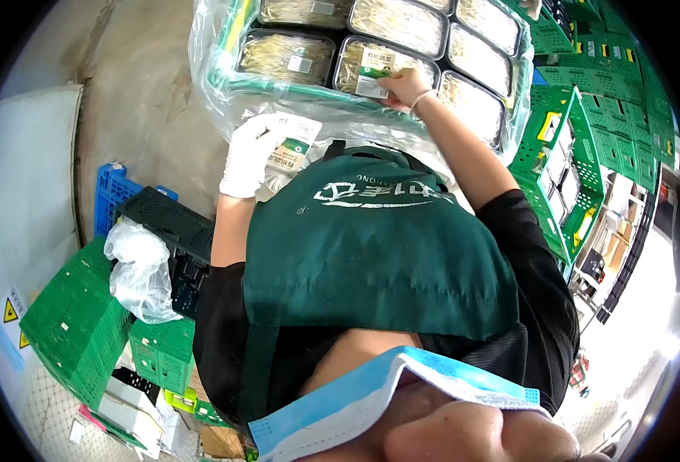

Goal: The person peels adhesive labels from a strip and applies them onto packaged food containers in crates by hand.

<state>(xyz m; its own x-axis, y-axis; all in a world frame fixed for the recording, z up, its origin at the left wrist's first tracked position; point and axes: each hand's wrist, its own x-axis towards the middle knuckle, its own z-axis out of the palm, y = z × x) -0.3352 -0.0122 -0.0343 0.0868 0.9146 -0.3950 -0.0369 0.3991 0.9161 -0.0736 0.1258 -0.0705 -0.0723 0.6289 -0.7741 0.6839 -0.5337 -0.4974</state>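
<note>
My left hand (246, 154), in a white glove, is closed on printed labels (294, 142) with green and beige panels; whether it is one sheet or a stack I cannot tell. My bare right hand (408, 86) is at the front middle pack of sprouts (417, 68), its fingers pinched at the edge of a similar label (374, 71) lying on the clear lid. To its left is another pack of sprouts (286, 58), bearing only a small white sticker. Several such black trays sit in rows in a green crate (321, 96) lined with clear plastic.
Green crates (563, 169) with more packs stand at the right, with others stacked behind. On the left are a black crate (167, 223), a blue crate (115, 192), a crumpled plastic bag (140, 269) and green crates (78, 308). My green apron (378, 254) fills the middle.
</note>
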